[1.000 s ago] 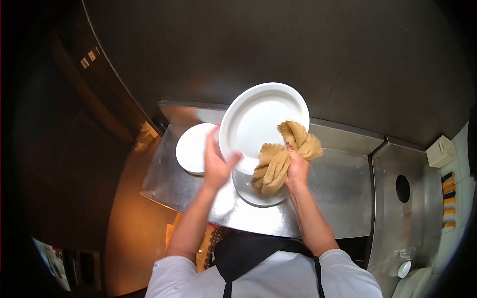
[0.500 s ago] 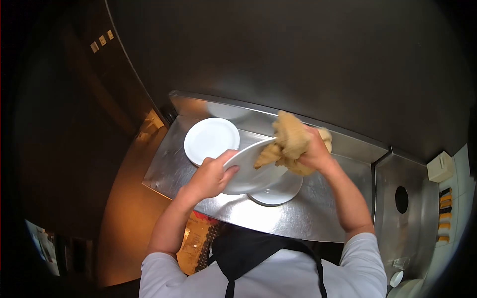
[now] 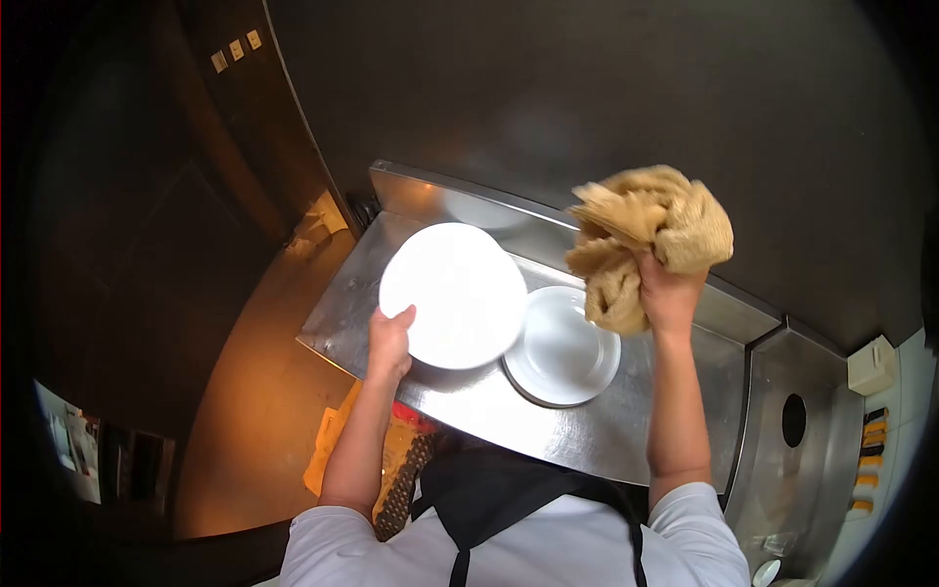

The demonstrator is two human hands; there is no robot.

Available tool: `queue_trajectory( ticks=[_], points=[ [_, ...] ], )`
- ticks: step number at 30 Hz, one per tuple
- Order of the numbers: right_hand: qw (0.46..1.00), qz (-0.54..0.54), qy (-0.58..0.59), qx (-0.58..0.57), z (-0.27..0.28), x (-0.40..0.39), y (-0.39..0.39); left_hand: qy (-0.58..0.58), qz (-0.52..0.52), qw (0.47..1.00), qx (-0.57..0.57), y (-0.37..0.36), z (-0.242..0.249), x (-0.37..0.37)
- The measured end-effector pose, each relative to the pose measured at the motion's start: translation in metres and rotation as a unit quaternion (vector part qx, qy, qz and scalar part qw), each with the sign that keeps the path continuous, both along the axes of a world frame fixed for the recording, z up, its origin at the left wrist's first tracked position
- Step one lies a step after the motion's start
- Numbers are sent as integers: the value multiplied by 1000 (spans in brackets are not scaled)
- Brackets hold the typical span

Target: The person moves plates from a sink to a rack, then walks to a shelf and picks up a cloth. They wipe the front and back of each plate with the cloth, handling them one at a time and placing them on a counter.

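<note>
White plate (image 3: pixel 462 293), one, gripped in left hand (image 3: pixel 389 346), one tan cloth (image 3: pixel 675 210) clutched in right hand (image 3: pixel 672 295); one more dish (image 3: pixel 567 350) nearby.

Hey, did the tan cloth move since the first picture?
Yes. The tan cloth has gone up in the picture: it was mostly below the top edge of the metal back ledge, and now most of it shows above.

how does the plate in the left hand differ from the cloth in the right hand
Colour: the plate is white, while the cloth is tan.
Shape: the plate is round and smooth-edged; the cloth is bunched into uneven folds.
Grip: the left hand holds the plate by its edge, while the right hand clutches the cloth in a bundle.
Shared: the plate and the cloth are each held in one hand.
</note>
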State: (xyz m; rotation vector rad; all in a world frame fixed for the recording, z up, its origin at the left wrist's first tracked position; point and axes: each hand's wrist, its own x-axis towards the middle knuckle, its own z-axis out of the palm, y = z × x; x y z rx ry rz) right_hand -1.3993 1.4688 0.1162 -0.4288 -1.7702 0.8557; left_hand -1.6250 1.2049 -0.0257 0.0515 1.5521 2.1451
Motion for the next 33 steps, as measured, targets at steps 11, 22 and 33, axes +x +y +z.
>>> queue_trajectory(
  ticks=[11,22,33],
  points=[
    [982,16,25,-187,-81,27,-25,29,171,985,2,1,-80,-50],
    [984,-14,25,-173,-94,31,-36,102,190,960,-177,39,-99,-62],
    [971,-86,115,-191,-115,-12,-29,79,184,866,-458,76,-65,-33]
  ],
)
